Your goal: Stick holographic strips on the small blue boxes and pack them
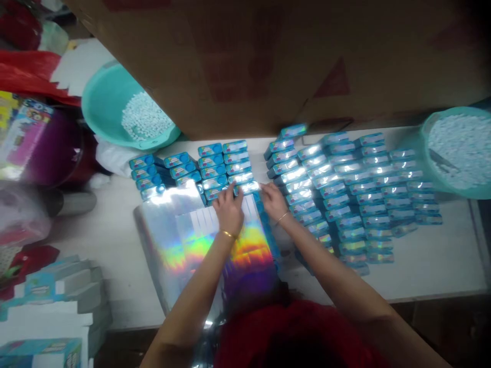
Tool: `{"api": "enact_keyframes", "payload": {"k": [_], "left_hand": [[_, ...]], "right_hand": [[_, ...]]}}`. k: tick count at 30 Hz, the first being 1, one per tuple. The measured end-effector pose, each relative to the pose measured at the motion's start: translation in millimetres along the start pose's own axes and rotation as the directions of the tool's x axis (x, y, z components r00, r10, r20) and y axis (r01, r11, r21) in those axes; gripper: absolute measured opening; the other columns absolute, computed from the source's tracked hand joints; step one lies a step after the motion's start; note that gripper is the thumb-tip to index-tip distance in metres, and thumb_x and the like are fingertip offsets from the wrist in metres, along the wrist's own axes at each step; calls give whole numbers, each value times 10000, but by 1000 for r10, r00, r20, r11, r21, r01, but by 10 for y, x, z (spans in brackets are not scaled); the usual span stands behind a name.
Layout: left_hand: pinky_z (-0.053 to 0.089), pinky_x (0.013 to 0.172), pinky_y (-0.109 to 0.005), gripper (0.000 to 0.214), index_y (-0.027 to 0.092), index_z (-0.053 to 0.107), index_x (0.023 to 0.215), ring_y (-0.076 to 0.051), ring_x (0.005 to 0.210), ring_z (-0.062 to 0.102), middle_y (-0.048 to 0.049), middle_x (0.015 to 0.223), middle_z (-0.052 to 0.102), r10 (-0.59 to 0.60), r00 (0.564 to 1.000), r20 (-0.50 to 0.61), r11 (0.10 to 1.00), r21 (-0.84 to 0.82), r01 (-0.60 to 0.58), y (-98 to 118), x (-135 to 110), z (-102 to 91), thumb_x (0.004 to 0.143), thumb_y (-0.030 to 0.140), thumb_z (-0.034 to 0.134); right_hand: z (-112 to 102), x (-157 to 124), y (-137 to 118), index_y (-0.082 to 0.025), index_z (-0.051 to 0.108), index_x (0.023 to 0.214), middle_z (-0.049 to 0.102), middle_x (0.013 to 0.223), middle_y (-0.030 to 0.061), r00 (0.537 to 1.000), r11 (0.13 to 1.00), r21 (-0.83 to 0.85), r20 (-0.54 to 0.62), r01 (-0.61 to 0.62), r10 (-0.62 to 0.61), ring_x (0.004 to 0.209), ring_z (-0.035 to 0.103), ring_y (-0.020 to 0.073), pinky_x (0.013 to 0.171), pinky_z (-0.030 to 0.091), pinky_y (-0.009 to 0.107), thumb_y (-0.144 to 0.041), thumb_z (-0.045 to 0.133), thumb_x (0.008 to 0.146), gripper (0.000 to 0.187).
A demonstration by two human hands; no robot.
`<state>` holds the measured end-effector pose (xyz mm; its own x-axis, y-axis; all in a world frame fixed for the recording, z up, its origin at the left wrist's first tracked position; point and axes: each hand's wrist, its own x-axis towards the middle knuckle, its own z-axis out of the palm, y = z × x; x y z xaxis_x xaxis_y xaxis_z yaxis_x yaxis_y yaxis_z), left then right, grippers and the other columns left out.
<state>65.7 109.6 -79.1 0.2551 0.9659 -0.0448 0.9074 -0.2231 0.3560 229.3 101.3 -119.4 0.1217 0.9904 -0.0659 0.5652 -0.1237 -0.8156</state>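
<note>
My left hand (229,208), palm down, has its fingers apart over the top edge of a shiny holographic sheet (199,248). Its fingertips reach the left end of a small blue box (247,188). At that box's right end my right hand (273,201) has its thumb and fingers pinched together. Whatever is in the pinch is too small to make out. Beyond my left hand stand short columns of similar blue boxes (213,170). To the right of my right hand are more columns of blue boxes (345,189), their tops catching the light.
A large cardboard carton (287,66) walls off the back of the white table (123,266). Turquoise basins with small white pieces stand at the left (102,102) and right (425,148). Flattened blue-and-white cartons (57,286) are stacked at the lower left.
</note>
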Motion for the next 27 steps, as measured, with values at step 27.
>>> {"api": "enact_keyframes", "payload": {"k": [27], "left_hand": [[262,899,-446,305,285,595,1195,-260,1068,515,-74,1174,651,185,980,-73,970,172,-170,-1658,-750,-610,932,238,448]], "right_hand": [[1263,-130,-1301,-188,586,872,584,920,80,874,832,-347,391,432,-290,905,456,239,758,296,361,-299,382,972,253]]}}
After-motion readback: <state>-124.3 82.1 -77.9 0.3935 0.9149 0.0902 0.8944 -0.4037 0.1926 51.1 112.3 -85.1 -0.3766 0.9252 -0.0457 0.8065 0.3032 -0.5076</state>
